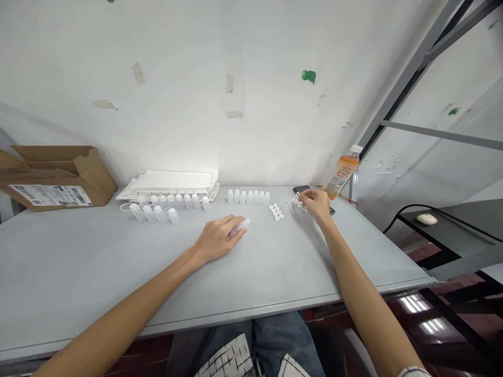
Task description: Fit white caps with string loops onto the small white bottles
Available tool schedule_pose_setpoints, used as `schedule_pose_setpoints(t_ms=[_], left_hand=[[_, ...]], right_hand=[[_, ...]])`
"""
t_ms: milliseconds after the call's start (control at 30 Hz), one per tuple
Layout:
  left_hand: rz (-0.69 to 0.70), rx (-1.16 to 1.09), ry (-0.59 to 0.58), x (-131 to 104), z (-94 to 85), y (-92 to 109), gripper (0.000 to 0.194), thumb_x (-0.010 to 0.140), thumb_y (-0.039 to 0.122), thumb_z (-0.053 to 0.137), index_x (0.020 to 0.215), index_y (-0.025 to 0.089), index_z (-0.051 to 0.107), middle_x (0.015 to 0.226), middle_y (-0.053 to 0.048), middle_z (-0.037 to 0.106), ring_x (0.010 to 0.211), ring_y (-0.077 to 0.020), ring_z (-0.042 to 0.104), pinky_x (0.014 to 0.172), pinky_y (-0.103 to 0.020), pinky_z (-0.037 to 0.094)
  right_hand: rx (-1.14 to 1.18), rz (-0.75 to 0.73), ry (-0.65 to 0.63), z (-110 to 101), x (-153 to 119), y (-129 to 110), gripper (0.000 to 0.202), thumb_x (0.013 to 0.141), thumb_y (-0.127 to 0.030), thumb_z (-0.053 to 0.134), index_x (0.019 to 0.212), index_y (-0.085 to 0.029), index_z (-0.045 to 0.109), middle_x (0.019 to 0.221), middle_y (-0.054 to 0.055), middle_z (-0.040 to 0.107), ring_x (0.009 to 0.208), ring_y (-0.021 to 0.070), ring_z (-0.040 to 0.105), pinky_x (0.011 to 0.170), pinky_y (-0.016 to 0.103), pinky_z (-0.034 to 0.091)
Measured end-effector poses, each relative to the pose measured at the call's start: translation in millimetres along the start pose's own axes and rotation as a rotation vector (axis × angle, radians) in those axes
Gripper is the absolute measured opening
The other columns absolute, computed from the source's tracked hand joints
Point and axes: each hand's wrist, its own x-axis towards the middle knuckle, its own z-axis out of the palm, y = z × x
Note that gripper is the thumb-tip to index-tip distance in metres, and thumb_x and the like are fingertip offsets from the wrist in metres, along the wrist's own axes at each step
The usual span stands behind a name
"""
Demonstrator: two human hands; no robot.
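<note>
My left hand (218, 236) is wrapped around a small translucent white squeeze bottle (239, 227), tilted just above the table. Over at the right, the fingers of my right hand (315, 202) pinch at a small heap of thin white plastic loops (295, 203); whether one is lifted free I cannot tell. Between the hands lies a cluster of small white caps (276, 211). Behind them, a row of uncapped white bottles (249, 197) stands upright. To the left, capped bottles (173, 202) with thin loops stand in two rows.
An open cardboard box (58, 178) sits at the far left. White sheets (173, 181) are stacked against the wall. Behind my right hand are an orange drink bottle (342, 173) and a dark phone-like object (302, 189). The grey table (251, 283) ends close to my lap.
</note>
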Motion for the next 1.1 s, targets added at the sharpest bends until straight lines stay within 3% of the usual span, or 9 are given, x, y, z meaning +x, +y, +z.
schedule_pose_setpoints(t_ms=[133,267,400,533,733,933,1100], left_hand=[[-0.005,-0.002,-0.01,0,-0.9,2,0.026,0.094,0.033,0.047,0.109,0.019,0.063,0.082,-0.001,0.069,0.059,-0.0116,0.057,0.058,-0.024,0.041],[-0.054,-0.055,-0.025,2,-2.2,4,0.024,0.093,0.031,0.047,0.107,0.019,0.062,0.088,-0.002,0.07,0.059,-0.011,0.059,0.058,-0.024,0.042],[-0.073,-0.072,-0.038,2,-1.0,4,0.027,0.094,0.033,0.047,0.112,0.02,0.062,0.09,-0.002,0.07,0.062,-0.0117,0.061,0.061,-0.025,0.044],[-0.058,-0.064,-0.043,1,0.8,2,0.03,0.095,0.034,0.046,0.116,0.02,0.061,0.094,-0.003,0.07,0.065,-0.0126,0.063,0.063,-0.025,0.045],[-0.071,-0.053,-0.065,1,-0.2,5,0.031,0.096,0.034,0.046,0.119,0.018,0.061,0.096,-0.004,0.07,0.069,-0.0141,0.064,0.067,-0.027,0.047],[-0.067,-0.023,-0.068,1,-1.1,5,0.03,0.096,0.033,0.044,0.116,0.018,0.06,0.093,-0.004,0.07,0.069,-0.0144,0.063,0.065,-0.027,0.046],[-0.067,-0.015,-0.093,1,-1.0,6,0.028,0.097,0.033,0.043,0.11,0.019,0.062,0.091,-0.004,0.068,0.068,-0.0144,0.062,0.065,-0.027,0.046]], right_hand=[[0.211,-0.007,-0.09,0,-7,-15,0.028,0.07,-0.031,0.062,0.088,-0.011,0.068,0.076,0.01,0.073,0.055,0.0152,0.063,0.042,0.022,0.042],[0.389,-0.113,-0.279,9,-27,-40,0.028,0.067,-0.036,0.07,0.08,-0.012,0.072,0.073,0.008,0.07,0.056,0.0144,0.061,0.041,0.022,0.042],[0.324,-0.257,-0.434,26,-57,-62,0.023,0.075,-0.034,0.064,0.083,-0.015,0.074,0.074,0.006,0.071,0.057,0.0144,0.062,0.044,0.023,0.044],[0.21,-0.417,-0.444,42,-79,-71,0.019,0.08,-0.024,0.057,0.084,-0.019,0.074,0.076,0.004,0.073,0.062,0.0146,0.065,0.054,0.025,0.047],[0.174,-0.512,-0.477,48,-90,-73,0.02,0.083,-0.021,0.055,0.088,-0.021,0.074,0.082,0.003,0.074,0.07,0.0163,0.069,0.056,0.025,0.049],[0.211,-0.51,-0.548,47,-95,-78,0.021,0.086,-0.027,0.056,0.092,-0.021,0.075,0.082,0.005,0.073,0.071,0.0175,0.069,0.057,0.026,0.051],[0.367,-0.319,-0.715,45,-94,-81,0.026,0.084,-0.039,0.062,0.092,-0.017,0.073,0.083,0.007,0.072,0.068,0.0177,0.068,0.056,0.028,0.055]])
